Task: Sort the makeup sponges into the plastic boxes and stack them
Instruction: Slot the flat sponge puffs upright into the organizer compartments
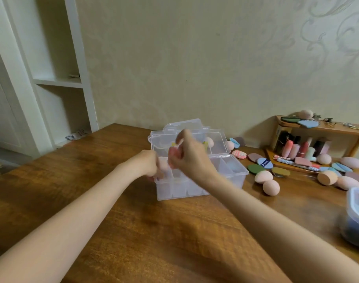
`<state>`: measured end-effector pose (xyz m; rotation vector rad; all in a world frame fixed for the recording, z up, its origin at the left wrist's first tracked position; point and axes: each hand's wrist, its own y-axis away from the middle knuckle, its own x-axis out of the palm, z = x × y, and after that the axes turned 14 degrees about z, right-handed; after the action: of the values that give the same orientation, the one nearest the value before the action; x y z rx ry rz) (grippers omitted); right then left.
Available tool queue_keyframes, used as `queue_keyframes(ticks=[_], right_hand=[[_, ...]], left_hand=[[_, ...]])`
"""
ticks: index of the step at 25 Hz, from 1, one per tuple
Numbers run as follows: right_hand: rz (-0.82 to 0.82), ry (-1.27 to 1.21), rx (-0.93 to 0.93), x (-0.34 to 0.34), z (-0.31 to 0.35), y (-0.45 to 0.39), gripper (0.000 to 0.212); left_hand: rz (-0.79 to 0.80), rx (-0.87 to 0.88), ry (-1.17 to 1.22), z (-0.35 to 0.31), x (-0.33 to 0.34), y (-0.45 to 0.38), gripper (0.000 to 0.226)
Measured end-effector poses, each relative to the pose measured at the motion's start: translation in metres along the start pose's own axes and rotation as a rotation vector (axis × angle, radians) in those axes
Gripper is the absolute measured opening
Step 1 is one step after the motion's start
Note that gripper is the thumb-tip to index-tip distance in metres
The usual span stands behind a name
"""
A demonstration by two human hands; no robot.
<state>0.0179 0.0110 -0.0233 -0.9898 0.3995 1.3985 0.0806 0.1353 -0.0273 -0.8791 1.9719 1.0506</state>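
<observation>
Wooden table (133,231) under both our bare forearms, which reach in from the near edge. At the right edge sits a lidded plastic container (356,213) with a blue rim and dark contents we can't identify.

Our left hand (149,165) is at the near left corner of the clear plastic box (197,180), fingers curled down over the corner; motion blur, so we can't tell whether it grips the rim or only rests on it. Our right hand (189,155) hovers above the box's left compartments, fingers curled around a pink sponge (173,155) that shows at the fingertips. Edges are blurred but the pinch reads clearly. The box is divided into several compartments; contents are hazy through the plastic, with something pale blue in the right one.

Right of the box, loose on the table: two pink egg sponges (266,180), a green flat puff (255,169), a blue wedge puff (264,162) and a tan cut-end sponge (327,177), more beyond.

Directly behind the first box stands a second clear box (188,137) with a handle on its lid, pink sponge visible inside.

Far right, a small wooden shelf (325,129) holds lipstick-like tubes below and puffs on top. White shelving (58,78) stands at the left wall.
</observation>
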Motion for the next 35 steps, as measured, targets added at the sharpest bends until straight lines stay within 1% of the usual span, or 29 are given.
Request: queue_keyframes(ticks=[3, 5, 6, 8, 9, 11, 14, 17, 19, 23, 25, 26, 27, 28, 29, 30, 31, 32, 33, 34, 35], right_hand=[[0.053, 0.157, 0.008, 0.028, 0.002, -0.001, 0.014], [0.065, 0.243, 0.048, 0.036, 0.001, 0.001, 0.008], [0.057, 0.253, 0.060, 0.038, 0.000, 0.001, 0.014], [0.052, 0.205, 0.069, 0.039, -0.003, 0.001, 0.023], [0.065, 0.190, 0.068, 0.040, -0.005, -0.001, 0.024], [0.093, 0.228, 0.055, 0.041, -0.007, -0.004, 0.020], [0.126, 0.267, 0.058, 0.039, -0.007, -0.008, 0.014], [0.139, 0.320, 0.057, 0.039, -0.004, -0.010, 0.016], [0.162, 0.310, 0.081, 0.042, -0.004, -0.014, 0.020], [0.356, 0.071, 0.179, 0.030, -0.004, -0.020, 0.039], [0.462, 0.053, 0.190, 0.019, 0.001, -0.018, 0.045], [0.496, 0.065, 0.170, 0.011, 0.001, -0.016, 0.044], [0.490, 0.080, 0.136, 0.003, 0.000, -0.014, 0.038], [0.425, 0.066, 0.106, -0.009, -0.006, -0.015, 0.031], [0.303, 0.026, 0.106, -0.023, -0.014, -0.017, 0.027], [0.159, -0.020, 0.147, -0.041, -0.028, -0.021, 0.026], [0.015, -0.040, 0.208, -0.061, -0.046, -0.023, 0.027], [-0.103, -0.002, 0.289, -0.080, -0.065, -0.022, 0.029], [-0.162, 0.075, 0.397, -0.095, -0.086, -0.019, 0.029], [-0.139, 0.165, 0.512, -0.105, -0.105, -0.013, 0.028], [-0.050, 0.249, 0.609, -0.107, -0.120, -0.007, 0.024]], left_hand=[[-0.019, 0.020, 0.035, -0.001, 0.002, 0.006, 0.009], [-0.070, 0.038, 0.018, 0.001, 0.005, 0.007, 0.012], [-0.078, 0.045, 0.006, 0.002, 0.005, 0.008, 0.014], [-0.030, 0.072, 0.014, 0.005, 0.002, 0.010, 0.015], [0.006, 0.086, 0.030, 0.007, 0.000, 0.011, 0.017], [0.059, 0.099, 0.039, 0.009, -0.005, 0.012, 0.018], [0.082, 0.093, -0.029, 0.008, -0.008, 0.007, 0.017], [0.101, 0.087, -0.065, 0.007, -0.009, 0.003, 0.019], [0.122, 0.097, -0.076, 0.008, -0.009, 0.003, 0.019], [0.174, 0.113, 0.019, 0.006, -0.011, 0.007, 0.016], [0.158, 0.092, -0.016, 0.005, -0.011, 0.002, 0.019], [0.156, 0.075, -0.043, 0.003, -0.011, -0.001, 0.021], [0.157, 0.053, -0.064, 0.001, -0.011, -0.004, 0.022], [0.161, 0.029, -0.080, -0.002, -0.011, -0.005, 0.023], [0.166, 0.006, -0.095, -0.004, -0.012, -0.006, 0.023], [0.172, -0.015, -0.107, -0.007, -0.012, -0.007, 0.024], [0.176, -0.031, -0.116, -0.010, -0.013, -0.007, 0.024], [0.177, -0.044, -0.122, -0.012, -0.013, -0.008, 0.024], [0.174, -0.056, -0.127, -0.014, -0.013, -0.009, 0.023], [0.170, -0.068, -0.128, -0.016, -0.012, -0.009, 0.021], [0.165, -0.077, -0.127, -0.017, -0.012, -0.009, 0.020]])
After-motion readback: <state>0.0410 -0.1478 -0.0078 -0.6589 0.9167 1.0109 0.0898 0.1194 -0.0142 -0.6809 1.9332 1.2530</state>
